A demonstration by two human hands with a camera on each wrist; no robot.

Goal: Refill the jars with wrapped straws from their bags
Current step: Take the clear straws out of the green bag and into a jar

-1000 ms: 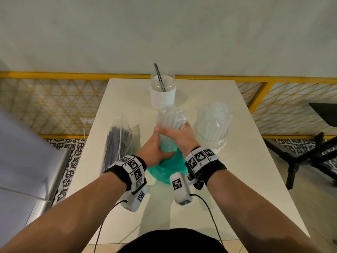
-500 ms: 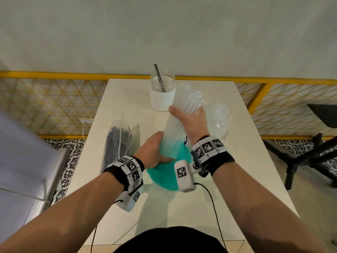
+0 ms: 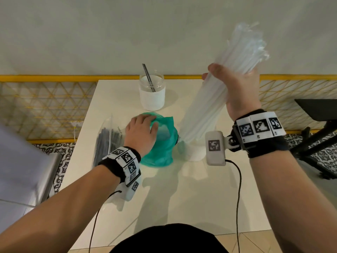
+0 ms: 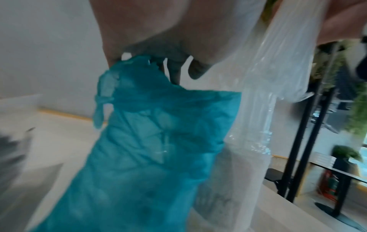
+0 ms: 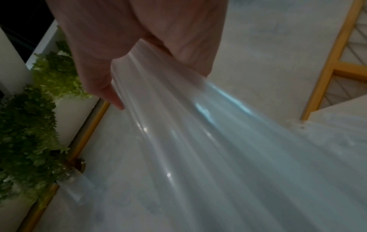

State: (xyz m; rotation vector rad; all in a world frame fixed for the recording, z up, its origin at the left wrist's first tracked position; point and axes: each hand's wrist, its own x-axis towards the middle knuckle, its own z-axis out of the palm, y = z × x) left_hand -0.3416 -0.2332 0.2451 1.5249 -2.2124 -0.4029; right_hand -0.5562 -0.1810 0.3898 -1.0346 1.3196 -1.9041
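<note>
Right hand (image 3: 237, 92), raised above the table (image 3: 200, 198), was clamped around a tilted bundle of wrapped straws (image 3: 215, 99). Left hand (image 3: 141, 132), palm down beside the bundle's base, pinched the green bag (image 3: 160, 148) at its rim.

Clear wrapped straws (image 3: 209, 106) lean out of the jar (image 3: 196, 154) beside the teal bag (image 3: 162, 148).

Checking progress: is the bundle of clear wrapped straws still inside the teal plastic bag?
No, the right hand holds the bundle of clear wrapped straws outside the teal plastic bag.
</note>
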